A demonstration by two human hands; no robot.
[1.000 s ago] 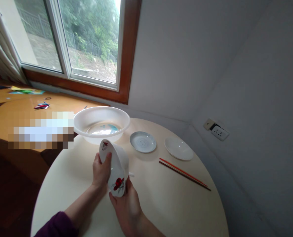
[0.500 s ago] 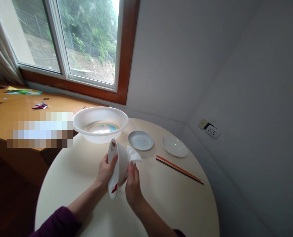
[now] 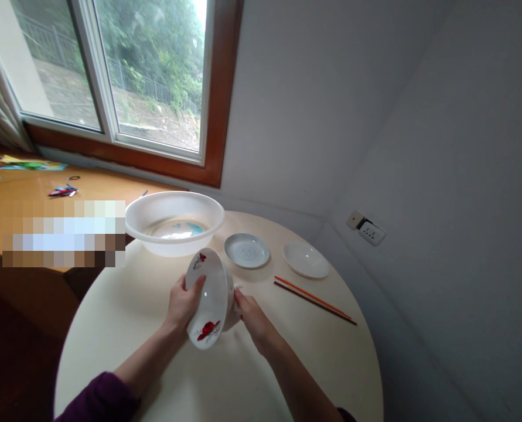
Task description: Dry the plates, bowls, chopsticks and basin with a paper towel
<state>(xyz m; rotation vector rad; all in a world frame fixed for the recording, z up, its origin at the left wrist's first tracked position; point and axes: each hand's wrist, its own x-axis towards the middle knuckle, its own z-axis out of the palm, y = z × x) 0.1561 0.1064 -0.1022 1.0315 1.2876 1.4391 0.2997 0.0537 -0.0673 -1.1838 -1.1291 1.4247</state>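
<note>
My left hand (image 3: 182, 304) grips the rim of a white bowl with red flower prints (image 3: 208, 298), held on its side above the round cream table (image 3: 155, 328) with its opening turned toward me. Behind the bowl, my right hand (image 3: 251, 313) presses a white cloth (image 3: 236, 288) against the outer wall; only a small corner of the cloth shows. The fingers of both hands are curled closed.
A large clear plastic basin (image 3: 174, 221) holding a little water stands at the table's far edge. To its right lie a blue-grey saucer (image 3: 246, 250), a white saucer (image 3: 306, 259) and a pair of red chopsticks (image 3: 314, 299). A wooden desk (image 3: 32, 193) stands at left under the window.
The bowl has turned in my left hand, so its inside faces me more. My right hand moved from under the bowl to its back side with the cloth.
</note>
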